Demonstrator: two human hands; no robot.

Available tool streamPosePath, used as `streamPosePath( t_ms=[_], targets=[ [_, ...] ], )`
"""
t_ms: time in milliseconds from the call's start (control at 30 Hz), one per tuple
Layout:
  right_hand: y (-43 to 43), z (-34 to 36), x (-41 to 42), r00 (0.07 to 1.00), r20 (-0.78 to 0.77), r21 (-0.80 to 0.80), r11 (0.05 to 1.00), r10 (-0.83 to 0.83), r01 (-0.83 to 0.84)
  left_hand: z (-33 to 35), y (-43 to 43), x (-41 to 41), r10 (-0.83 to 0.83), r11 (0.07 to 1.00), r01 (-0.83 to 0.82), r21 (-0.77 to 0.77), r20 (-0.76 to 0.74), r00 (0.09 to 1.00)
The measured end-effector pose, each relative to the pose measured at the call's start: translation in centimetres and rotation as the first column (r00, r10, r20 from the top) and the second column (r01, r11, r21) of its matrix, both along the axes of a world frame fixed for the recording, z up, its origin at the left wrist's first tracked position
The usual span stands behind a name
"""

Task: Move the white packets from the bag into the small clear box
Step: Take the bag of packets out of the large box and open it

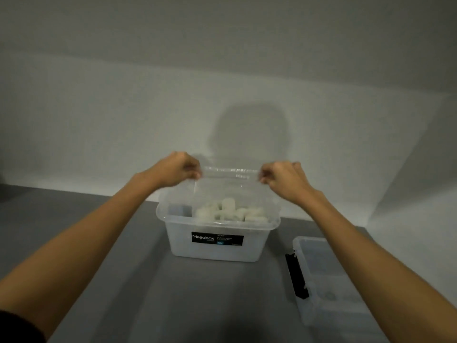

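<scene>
A clear plastic bag [230, 191] hangs above the small clear box [217, 246], which carries a black Megabox label. My left hand [176, 173] pinches the bag's top left corner. My right hand [284, 179] pinches its top right corner, so the top edge is stretched between them. Several white packets [232, 210] show through the bag and box wall in a heap at the box's rim level. I cannot tell whether they lie in the bag or in the box. A bluish object [180, 209] sits at the box's left inside.
The box stands on a grey table [197, 305] against a white wall. A clear lid or second container [329, 288] with a black clip lies at the right front. My forearms reach in from both lower corners.
</scene>
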State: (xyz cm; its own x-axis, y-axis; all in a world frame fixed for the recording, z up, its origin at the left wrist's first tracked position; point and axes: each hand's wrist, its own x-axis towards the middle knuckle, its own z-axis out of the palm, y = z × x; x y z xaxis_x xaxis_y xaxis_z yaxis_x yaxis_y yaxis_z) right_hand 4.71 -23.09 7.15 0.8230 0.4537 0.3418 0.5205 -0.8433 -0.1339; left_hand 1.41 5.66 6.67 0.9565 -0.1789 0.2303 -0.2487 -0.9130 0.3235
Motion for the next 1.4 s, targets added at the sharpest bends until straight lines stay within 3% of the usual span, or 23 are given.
streamPosePath(
  t_ms=[200, 333, 533, 767, 1033, 1100, 1167, 1267, 1333, 1400],
  targets=[
    [-2.2, 7.1, -5.8, 0.973, 0.228, 0.140, 0.989, 0.011, -0.044, 7.6, -1.7, -6.0, -0.043, 0.996, 0.062, -0.068, 0.261, 0.964],
    [-3.9, 7.9, -8.1, 0.981, 0.189, 0.201, 0.977, 0.035, -0.074, 8.8, -2.8, -9.5, -0.057, 0.988, 0.094, -0.123, 0.276, 0.960],
    [-4.5, 1.1, -9.5, 0.988, -0.114, 0.131, 0.987, 0.104, -0.088, 2.2, -2.8, -11.3, -0.084, 0.996, 0.084, -0.024, 0.024, 0.996],
    [-5.1, -7.9, -11.5, 0.948, -0.301, -0.008, 0.994, 0.105, -0.113, -8.8, -3.1, -12.9, -0.136, 0.984, 0.104, -0.147, -0.230, 0.964],
    [-5.1, -10.3, -10.7, 0.959, -0.274, 0.037, 0.997, 0.073, -0.065, -11.1, -3.5, -12.8, -0.114, 0.954, 0.054, -0.294, -0.190, 0.975],
    [-5.2, -10.5, -10.6, 0.961, -0.270, 0.029, 0.999, 0.050, -0.044, -10.9, -3.5, -13.3, -0.095, 0.905, -0.008, -0.426, -0.221, 0.971],
    [-5.4, -10.7, -10.7, 0.960, -0.279, 0.023, 0.999, 0.035, -0.030, -11.2, -3.0, -13.6, -0.027, 0.842, -0.168, -0.513, -0.351, 0.936],
    [-5.7, -10.8, -10.6, 0.948, -0.315, 0.049, 0.999, 0.038, -0.024, -12.5, -2.0, -13.7, 0.049, 0.733, -0.464, -0.497, -0.643, 0.764],
    [-5.6, -10.6, -10.5, 0.945, -0.322, 0.074, 0.997, 0.056, -0.034, -12.8, -1.7, -13.5, 0.004, 0.677, -0.526, -0.515, -0.712, 0.702],
    [-5.2, -10.1, -10.5, 0.940, -0.334, 0.085, 0.995, 0.077, -0.051, -12.6, -1.7, -13.5, -0.034, 0.658, -0.522, -0.542, -0.715, 0.699]
  ],
)
